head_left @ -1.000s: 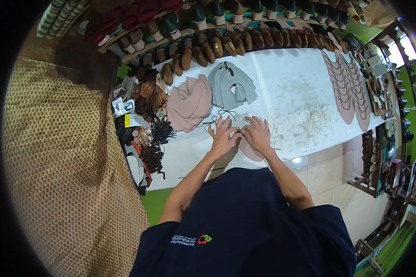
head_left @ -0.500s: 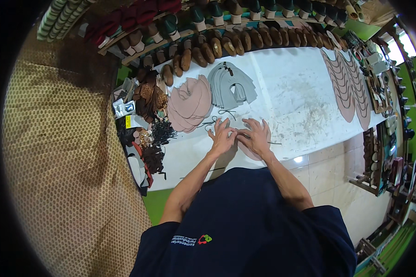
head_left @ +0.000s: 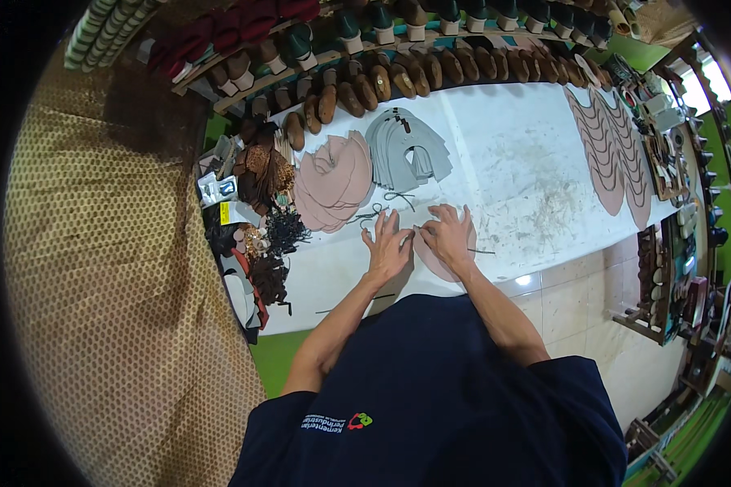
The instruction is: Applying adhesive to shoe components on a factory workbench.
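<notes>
A flat pink shoe upper piece (head_left: 436,266) lies on the white-covered table close in front of me, partly hidden under my right hand. My right hand (head_left: 447,240) has its thumb and index finger pinched at the piece's left edge, the other fingers raised. Just beside it, my left hand (head_left: 390,250) also has thumb and index drawn together near that edge. What its fingertips hold is too small to make out. Thin dark cords (head_left: 369,215) lie just beyond the left hand, and another dark strip (head_left: 483,252) sticks out right of the pink piece.
Beyond my hands lie a fanned pink stack (head_left: 333,183) and a grey stack (head_left: 410,150) of upper pieces. Black and brown trimmings (head_left: 284,233) crowd the left edge. Wooden shoe lasts (head_left: 463,66) line the back. Overlapping pink pieces (head_left: 605,154) lie at right.
My hands have drawn slightly apart at the fingertips. The left hand has shifted a little left and toward me; the right has barely moved. The pink piece stays in place.
</notes>
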Action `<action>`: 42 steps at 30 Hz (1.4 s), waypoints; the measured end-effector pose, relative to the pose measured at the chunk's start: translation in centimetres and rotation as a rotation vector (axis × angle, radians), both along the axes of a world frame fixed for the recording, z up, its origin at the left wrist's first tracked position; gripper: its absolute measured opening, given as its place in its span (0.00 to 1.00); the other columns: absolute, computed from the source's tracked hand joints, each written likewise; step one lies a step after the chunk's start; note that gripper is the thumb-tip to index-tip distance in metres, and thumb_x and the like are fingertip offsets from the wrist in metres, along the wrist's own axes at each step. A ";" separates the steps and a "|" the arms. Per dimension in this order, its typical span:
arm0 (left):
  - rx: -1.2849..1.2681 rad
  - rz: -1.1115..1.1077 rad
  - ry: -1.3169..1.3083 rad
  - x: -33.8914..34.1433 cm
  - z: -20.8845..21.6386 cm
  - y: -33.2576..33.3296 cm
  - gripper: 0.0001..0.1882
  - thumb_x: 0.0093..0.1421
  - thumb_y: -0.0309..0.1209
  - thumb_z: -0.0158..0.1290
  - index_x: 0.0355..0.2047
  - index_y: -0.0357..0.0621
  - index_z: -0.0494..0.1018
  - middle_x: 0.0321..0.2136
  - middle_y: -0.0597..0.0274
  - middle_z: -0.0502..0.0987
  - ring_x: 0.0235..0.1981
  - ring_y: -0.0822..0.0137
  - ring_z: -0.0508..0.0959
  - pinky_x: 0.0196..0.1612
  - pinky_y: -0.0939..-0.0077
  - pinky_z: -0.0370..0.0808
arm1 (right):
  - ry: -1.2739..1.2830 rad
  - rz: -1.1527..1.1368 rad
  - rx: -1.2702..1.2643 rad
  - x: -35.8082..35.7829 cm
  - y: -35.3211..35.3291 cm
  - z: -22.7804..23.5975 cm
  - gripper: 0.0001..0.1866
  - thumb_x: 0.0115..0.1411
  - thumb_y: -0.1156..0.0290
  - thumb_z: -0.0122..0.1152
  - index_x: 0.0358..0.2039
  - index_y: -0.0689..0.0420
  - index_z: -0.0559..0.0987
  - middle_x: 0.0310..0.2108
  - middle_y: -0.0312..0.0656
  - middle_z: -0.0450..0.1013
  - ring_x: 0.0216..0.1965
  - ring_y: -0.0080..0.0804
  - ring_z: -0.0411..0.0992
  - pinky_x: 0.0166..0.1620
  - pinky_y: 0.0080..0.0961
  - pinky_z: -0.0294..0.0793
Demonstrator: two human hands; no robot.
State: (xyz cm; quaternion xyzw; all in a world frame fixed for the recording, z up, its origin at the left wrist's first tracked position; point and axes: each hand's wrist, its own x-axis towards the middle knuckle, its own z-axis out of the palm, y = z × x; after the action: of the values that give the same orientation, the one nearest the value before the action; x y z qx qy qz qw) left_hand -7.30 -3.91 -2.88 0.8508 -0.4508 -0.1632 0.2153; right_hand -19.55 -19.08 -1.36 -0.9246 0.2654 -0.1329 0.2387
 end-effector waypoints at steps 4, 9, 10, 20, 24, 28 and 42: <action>0.054 -0.045 -0.009 -0.1 0.1 0.2 0.14 0.64 0.38 0.60 0.49 0.58 0.84 0.75 0.51 0.59 0.78 0.46 0.50 0.65 0.17 0.47 | -0.005 0.015 -0.051 0.7 0.1 -0.3 0.07 0.58 0.59 0.71 0.32 0.46 0.90 0.55 0.35 0.77 0.65 0.39 0.67 0.70 0.71 0.48; 0.071 -0.061 -0.006 0.0 0.0 0.5 0.14 0.64 0.36 0.61 0.50 0.58 0.84 0.75 0.51 0.58 0.78 0.45 0.50 0.65 0.17 0.47 | 0.084 0.005 -0.045 1.3 0.4 -0.4 0.08 0.58 0.58 0.71 0.32 0.46 0.91 0.55 0.34 0.78 0.65 0.39 0.67 0.71 0.71 0.46; 0.070 -0.059 -0.005 0.1 -0.1 0.5 0.14 0.64 0.36 0.61 0.50 0.58 0.84 0.75 0.51 0.58 0.78 0.45 0.50 0.65 0.17 0.47 | 0.084 0.006 -0.046 1.4 0.4 -0.4 0.08 0.58 0.58 0.71 0.32 0.46 0.91 0.55 0.34 0.78 0.65 0.39 0.67 0.71 0.71 0.46; 0.033 -0.096 -0.086 0.0 0.2 0.3 0.20 0.66 0.37 0.60 0.59 0.62 0.79 0.76 0.51 0.55 0.77 0.46 0.51 0.66 0.16 0.46 | 0.078 -0.040 -0.072 1.9 0.7 -0.3 0.07 0.57 0.61 0.70 0.31 0.47 0.91 0.53 0.35 0.79 0.64 0.38 0.68 0.73 0.71 0.45; 0.084 -0.174 -0.172 0.1 0.7 0.0 0.23 0.69 0.38 0.56 0.64 0.64 0.76 0.77 0.52 0.53 0.77 0.45 0.52 0.66 0.16 0.45 | 0.085 -0.041 -0.094 1.8 0.6 -0.4 0.07 0.57 0.61 0.71 0.30 0.47 0.91 0.53 0.34 0.79 0.63 0.39 0.69 0.72 0.70 0.46; 0.099 -0.231 -0.280 0.2 1.0 0.3 0.23 0.70 0.38 0.52 0.65 0.60 0.75 0.78 0.54 0.52 0.78 0.46 0.50 0.67 0.15 0.45 | 0.086 -0.015 -0.055 1.2 0.4 0.2 0.08 0.57 0.60 0.72 0.33 0.48 0.91 0.53 0.36 0.79 0.63 0.39 0.69 0.72 0.67 0.48; 0.031 -0.156 -0.110 0.0 1.5 -0.3 0.22 0.65 0.32 0.54 0.61 0.55 0.75 0.79 0.50 0.49 0.78 0.45 0.49 0.67 0.17 0.44 | -0.082 -0.026 -0.034 -2.4 0.0 0.3 0.11 0.60 0.61 0.70 0.34 0.55 0.91 0.54 0.46 0.79 0.59 0.46 0.72 0.67 0.50 0.62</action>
State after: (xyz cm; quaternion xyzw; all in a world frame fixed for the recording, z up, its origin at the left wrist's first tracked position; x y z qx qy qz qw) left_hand -7.28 -4.17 -1.39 0.8239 -0.5244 -0.1394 0.1638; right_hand -21.96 -19.04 -1.09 -0.9187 0.2652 -0.1783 0.2320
